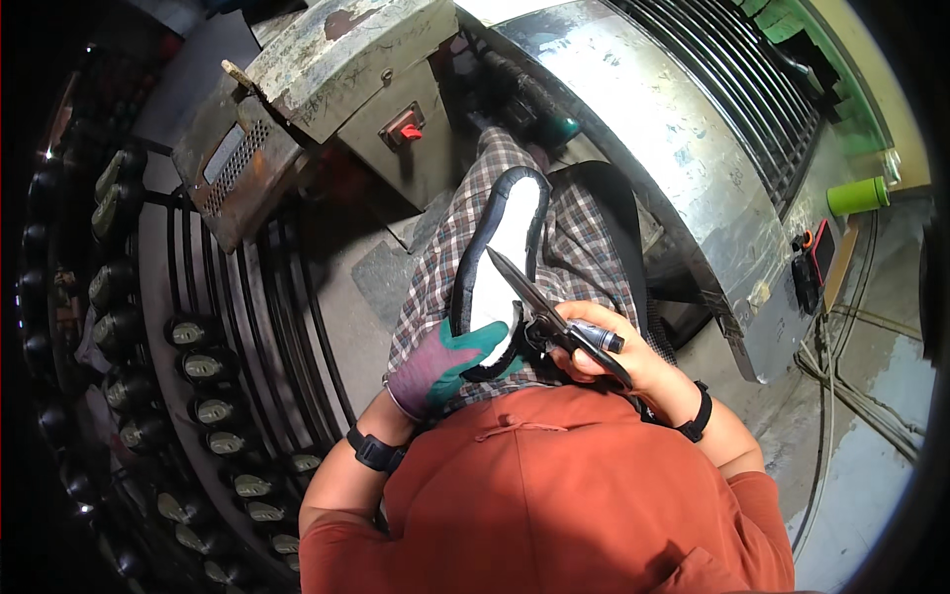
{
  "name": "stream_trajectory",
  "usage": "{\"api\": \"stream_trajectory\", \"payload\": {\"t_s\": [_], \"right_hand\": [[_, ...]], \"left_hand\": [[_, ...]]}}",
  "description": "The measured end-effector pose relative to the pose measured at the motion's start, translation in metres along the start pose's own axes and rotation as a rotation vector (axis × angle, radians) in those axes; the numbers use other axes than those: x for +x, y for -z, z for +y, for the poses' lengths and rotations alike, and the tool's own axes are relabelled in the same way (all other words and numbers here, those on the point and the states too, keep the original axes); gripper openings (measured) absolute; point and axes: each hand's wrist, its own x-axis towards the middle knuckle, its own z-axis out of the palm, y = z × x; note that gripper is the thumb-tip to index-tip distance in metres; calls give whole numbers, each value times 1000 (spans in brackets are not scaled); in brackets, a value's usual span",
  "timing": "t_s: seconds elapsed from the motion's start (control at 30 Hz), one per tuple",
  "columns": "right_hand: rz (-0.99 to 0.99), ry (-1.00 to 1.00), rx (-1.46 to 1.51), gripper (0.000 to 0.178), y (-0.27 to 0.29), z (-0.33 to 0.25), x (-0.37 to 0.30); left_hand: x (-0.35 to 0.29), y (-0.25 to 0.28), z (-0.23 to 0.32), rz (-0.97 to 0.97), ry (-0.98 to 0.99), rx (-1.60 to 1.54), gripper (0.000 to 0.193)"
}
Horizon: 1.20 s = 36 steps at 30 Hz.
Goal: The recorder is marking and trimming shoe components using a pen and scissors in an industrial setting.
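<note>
Shoe [490,289] lies bottom-up on the plaid cloth [584,233] of the lap, near the middle of the view, its far end toward one o'clock and its near end toward six; its bottom is white, edged by a dark rim [465,282]; the left hand [435,364], in a purple and green glove, grasps the near end from eight o'clock, fingers laid over the white; the right hand [638,358], bare, comes in from four o'clock, fingers wrapped round a long dark tool [527,289] whose point aims between ten and eleven o'clock, across the white; whether that point touches or hovers, I cannot tell; a silver and black cylinder [594,335] sits in the same grasp, and whether it belongs to the tool is unclear; by the look of it, the step in hand is work on the bottom, probably trimming or tidying the rim; the next move, as I judge it, calls for a firm left hold against the lap and a short, controlled stroke from the right, sparing the white; a slip toward six o'clock could meet the gloved fingers.
</note>
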Motion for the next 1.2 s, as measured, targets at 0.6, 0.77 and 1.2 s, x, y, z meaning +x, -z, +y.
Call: {"api": "stream_trajectory", "payload": {"t_s": [0.6,0.77,1.2], "right_hand": [[154,35,-206,45,1,-6,3],[302,459,-1570,47,6,-30,-6],[186,261,-1206,44,26,-13,3]], "left_hand": [[3,8,2,-48,74,-94,55],[1,13,-2,-51,78,-166,57],[-2,8,7,-73,111,-233,70]]}}
